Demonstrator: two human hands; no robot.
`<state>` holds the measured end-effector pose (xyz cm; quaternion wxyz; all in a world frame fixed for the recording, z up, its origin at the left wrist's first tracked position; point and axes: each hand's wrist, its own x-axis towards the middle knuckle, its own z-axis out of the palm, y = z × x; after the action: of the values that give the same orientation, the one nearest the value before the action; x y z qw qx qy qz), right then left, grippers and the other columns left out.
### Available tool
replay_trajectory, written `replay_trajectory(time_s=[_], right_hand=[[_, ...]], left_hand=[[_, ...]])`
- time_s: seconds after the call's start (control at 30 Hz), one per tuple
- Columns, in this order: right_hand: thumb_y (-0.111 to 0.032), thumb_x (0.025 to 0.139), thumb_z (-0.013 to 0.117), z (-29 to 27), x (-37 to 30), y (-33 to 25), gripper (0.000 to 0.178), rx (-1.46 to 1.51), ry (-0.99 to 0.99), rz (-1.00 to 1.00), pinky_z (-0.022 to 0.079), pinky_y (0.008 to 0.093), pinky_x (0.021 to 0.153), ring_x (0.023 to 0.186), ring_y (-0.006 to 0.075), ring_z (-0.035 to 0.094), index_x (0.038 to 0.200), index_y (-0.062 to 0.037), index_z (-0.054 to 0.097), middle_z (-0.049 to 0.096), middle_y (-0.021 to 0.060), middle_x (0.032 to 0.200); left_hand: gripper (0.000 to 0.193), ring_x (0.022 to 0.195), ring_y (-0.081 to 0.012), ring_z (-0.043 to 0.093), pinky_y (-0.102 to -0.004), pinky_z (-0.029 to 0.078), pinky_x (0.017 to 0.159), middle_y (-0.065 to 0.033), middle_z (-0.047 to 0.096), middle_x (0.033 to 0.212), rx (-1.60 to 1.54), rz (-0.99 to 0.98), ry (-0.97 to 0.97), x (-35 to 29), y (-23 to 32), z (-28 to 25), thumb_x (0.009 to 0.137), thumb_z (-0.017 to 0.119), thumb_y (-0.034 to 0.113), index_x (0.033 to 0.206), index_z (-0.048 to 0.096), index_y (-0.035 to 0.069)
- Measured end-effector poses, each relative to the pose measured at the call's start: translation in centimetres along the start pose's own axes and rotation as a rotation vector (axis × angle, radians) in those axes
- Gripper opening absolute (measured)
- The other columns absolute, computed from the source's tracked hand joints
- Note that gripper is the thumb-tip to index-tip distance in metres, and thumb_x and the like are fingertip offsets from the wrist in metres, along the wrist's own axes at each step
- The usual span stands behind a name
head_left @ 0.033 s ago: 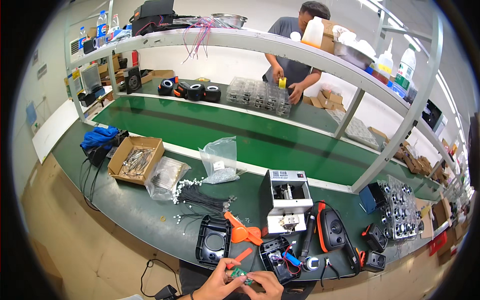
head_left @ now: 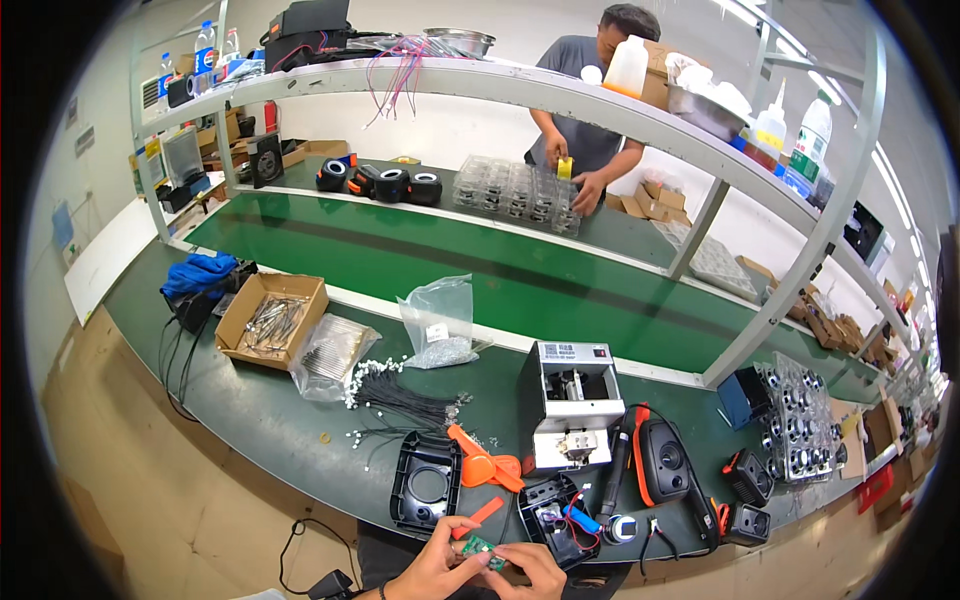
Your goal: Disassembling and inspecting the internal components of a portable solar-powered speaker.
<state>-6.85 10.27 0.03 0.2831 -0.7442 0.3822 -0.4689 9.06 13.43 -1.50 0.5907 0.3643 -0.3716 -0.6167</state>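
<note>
Green circuit board is held just before the near edge of the table, pinched between thumb and fingers of the left hand, with the right hand gripping its other end. Just beyond lie an orange strip, a black shell and, rightward, an open black housing with a blue cylinder at its edge.

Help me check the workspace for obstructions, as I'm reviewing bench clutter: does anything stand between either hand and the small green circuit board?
Nothing visible does. The left hand and the right hand hold the green circuit board directly between their fingers; its underside is hidden from this view.
</note>
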Motion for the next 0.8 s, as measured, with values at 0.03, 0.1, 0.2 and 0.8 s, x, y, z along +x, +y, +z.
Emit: replay_trajectory(time_s=[0.03,0.1,0.2,0.8], right_hand=[[-0.001,0.072,0.086,0.0,0.0,0.0,0.031,-0.001,-0.002,-0.007,0.057,0.0389,0.079,0.09,0.0337,0.069,0.1,-0.0012,0.07,0.07,0.0151,0.1],[0.0,0.072,0.085,0.1,-0.3,0.0,0.032,0.005,0.037,0.067,0.057,0.0386,0.081,0.091,0.0339,0.069,0.101,-0.0007,0.071,0.07,0.0158,0.101],[0.0,0.073,0.085,0.2,-0.6,0.2,0.032,0.033,0.053,0.097,0.057,0.0383,0.082,0.092,0.0337,0.07,0.102,-0.0002,0.071,0.07,0.0163,0.102],[0.001,0.074,0.085,-0.1,-0.4,1.8,0.037,0.007,0.06,-0.066,0.058,0.0396,0.084,0.095,0.0356,0.07,0.108,0.001,0.071,0.071,0.018,0.105]], left_hand=[[0.038,0.092,-0.0067,0.055,-0.0225,0.049,0.08,-0.0105,0.049,0.14,-0.002,0.007,0.0,0.1,0.0,0.1,0.1,0.054,-0.006,0.132,0.037,0.007],[0.039,0.097,-0.0076,0.055,-0.0231,0.049,0.083,-0.0144,0.038,0.158,0.018,0.019,-0.013,0.1,0.4,0.4,0.101,0.05,-0.007,0.134,0.035,0.006],[0.038,0.102,-0.0089,0.054,-0.0241,0.048,0.087,-0.0164,0.028,0.166,0.074,0.061,-0.064,0.3,0.0,0.2,0.102,0.047,-0.007,0.136,0.035,0.006],[0.039,0.12,-0.0135,0.054,-0.0271,0.046,0.099,-0.0189,0.031,0.164,0.079,0.055,-0.048,1.0,-0.5,0.4,0.102,0.05,-0.004,0.138,0.038,0.005]])
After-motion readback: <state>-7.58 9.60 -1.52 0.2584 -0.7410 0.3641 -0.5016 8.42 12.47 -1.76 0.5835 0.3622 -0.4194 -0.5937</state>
